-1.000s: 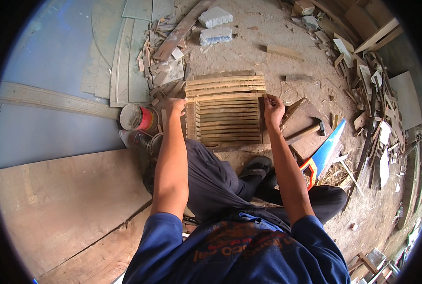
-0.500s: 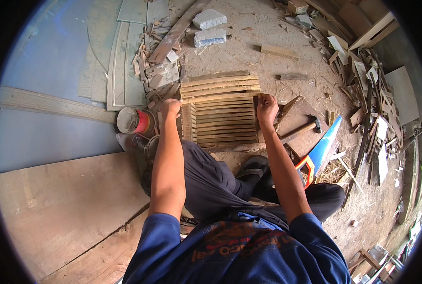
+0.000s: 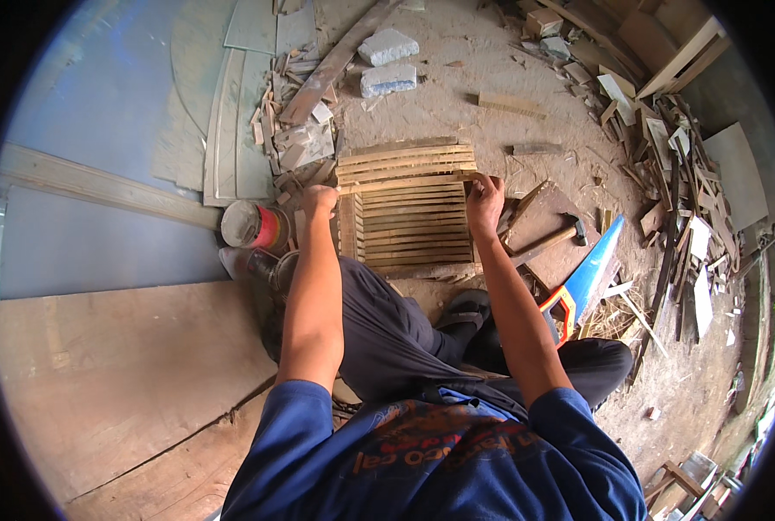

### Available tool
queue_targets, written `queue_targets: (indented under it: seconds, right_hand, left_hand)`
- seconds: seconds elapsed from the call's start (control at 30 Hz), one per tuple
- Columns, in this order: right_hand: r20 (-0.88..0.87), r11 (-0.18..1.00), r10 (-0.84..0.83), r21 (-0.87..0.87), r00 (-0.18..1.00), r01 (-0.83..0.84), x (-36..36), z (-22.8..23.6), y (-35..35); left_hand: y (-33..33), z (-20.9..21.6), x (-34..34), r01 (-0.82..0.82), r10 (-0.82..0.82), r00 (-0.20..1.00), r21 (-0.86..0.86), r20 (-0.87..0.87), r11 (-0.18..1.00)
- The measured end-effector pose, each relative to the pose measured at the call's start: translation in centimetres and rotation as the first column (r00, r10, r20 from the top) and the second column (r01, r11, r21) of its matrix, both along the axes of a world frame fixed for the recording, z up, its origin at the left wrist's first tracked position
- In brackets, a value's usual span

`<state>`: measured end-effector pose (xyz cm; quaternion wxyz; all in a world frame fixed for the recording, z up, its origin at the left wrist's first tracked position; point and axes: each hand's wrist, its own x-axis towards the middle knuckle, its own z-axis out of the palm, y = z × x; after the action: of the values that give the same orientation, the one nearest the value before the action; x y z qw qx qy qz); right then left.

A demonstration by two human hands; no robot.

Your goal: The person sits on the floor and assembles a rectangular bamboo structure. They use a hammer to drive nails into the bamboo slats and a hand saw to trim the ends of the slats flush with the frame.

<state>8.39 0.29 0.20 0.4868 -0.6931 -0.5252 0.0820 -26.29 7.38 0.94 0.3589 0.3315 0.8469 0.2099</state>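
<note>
Panel: slatted wooden panel (image 3: 409, 213), thin pale strips, rectangular, lying flat on dusty ground.
Left hand (image 3: 320, 201): fingers curled, gripping one loose slat (image 3: 405, 183).
Right hand (image 3: 484, 195): pinching the slat's other end.

A round tin (image 3: 250, 227) with a red label stands on the ground.

A slatted wooden panel (image 3: 409, 208) lies flat on the dusty ground. It is built of many thin, pale strips laid side by side with narrow gaps, fixed across vertical side rails. The far strips look wider and sit closer together than those nearer the person. One loose strip (image 3: 405, 183) rests crosswise on the panel's upper part, slightly tilted. The left hand (image 3: 320, 201) pinches that strip's left end at the panel's left edge, and the right hand (image 3: 485, 198) grips its right end.
</note>
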Motion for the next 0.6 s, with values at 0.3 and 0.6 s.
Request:
queue_targets:
  seconds: [0.3, 0.6]
  right_hand:
    - [0.426, 0.983, 0.161, -0.148, 0.890, -0.107, 1.0, 2.1, -1.9]
    - [0.517, 0.929, 0.325, -0.332, 0.792, -0.164, 2.3, 1.7, -1.4]
  left_hand:
    - [0.5, -2.7, -2.2, 0.065, -0.067, 0.998, 0.087, 0.021, 0.994]
    - [-1.7, 1.4, -0.9, 0.085, -0.090, 0.995, 0.126, 0.038, 0.988]
